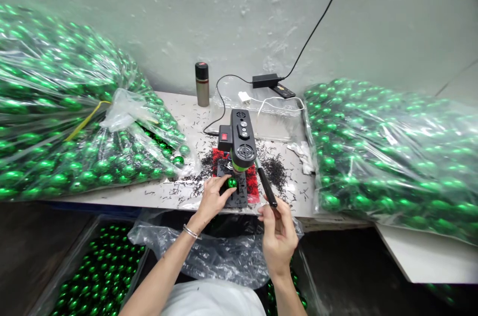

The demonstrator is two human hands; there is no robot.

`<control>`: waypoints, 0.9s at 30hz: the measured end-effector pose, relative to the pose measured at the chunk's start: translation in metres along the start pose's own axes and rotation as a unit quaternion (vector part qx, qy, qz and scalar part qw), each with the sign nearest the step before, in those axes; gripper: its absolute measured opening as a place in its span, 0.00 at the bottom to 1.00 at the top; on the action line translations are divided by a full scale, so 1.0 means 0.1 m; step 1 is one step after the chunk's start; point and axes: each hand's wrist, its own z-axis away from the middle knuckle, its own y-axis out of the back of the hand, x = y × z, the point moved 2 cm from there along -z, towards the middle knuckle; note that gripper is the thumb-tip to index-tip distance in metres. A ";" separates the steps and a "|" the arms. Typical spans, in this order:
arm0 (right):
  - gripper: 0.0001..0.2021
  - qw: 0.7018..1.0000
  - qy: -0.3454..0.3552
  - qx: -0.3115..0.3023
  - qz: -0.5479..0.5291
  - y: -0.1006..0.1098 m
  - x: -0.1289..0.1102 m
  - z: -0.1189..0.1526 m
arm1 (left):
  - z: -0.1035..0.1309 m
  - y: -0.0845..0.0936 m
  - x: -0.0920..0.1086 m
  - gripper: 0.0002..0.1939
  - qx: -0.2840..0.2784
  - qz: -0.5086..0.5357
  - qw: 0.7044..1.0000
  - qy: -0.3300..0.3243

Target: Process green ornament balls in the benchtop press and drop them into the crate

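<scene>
My left hand (213,196) pinches a shiny green ball (232,183) between thumb and fingers, on the black base under the head of a small black press-like machine (243,137). The machine's side lever (266,186) slants down toward me with a black grip. My right hand (278,231) is at the lower end of that grip, its fingers curled and the thumb drawn in toward them. Whether it touches the lever is unclear, and anything between the fingertips is too small to make out. Black scraps (275,171) and a red mat (253,184) surround the base.
Large clear bags of green balls stand left (45,122) and right (381,157) on the white table (123,195). Behind the machine are a bottle (202,88), a power adapter (266,80) with cables and a clear plastic tray (276,124). Crumpled plastic (216,254) hangs below the edge.
</scene>
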 end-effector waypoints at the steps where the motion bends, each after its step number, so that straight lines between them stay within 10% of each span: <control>1: 0.12 1.000 -0.001 0.002 -0.001 0.01 0.01 0.01 | 0.00 0.00 0.01 0.17 -0.002 -0.012 1.000 -0.017; 20: 0.14 0.999 0.037 0.004 -0.014 -0.01 0.02 -0.07 | -0.09 0.16 0.06 0.16 -0.109 -0.108 0.981 -0.115; 27: 0.15 0.999 0.048 -0.011 -0.016 -0.01 -0.02 -0.13 | -0.06 0.01 -0.06 0.17 -0.066 -0.074 0.989 -0.112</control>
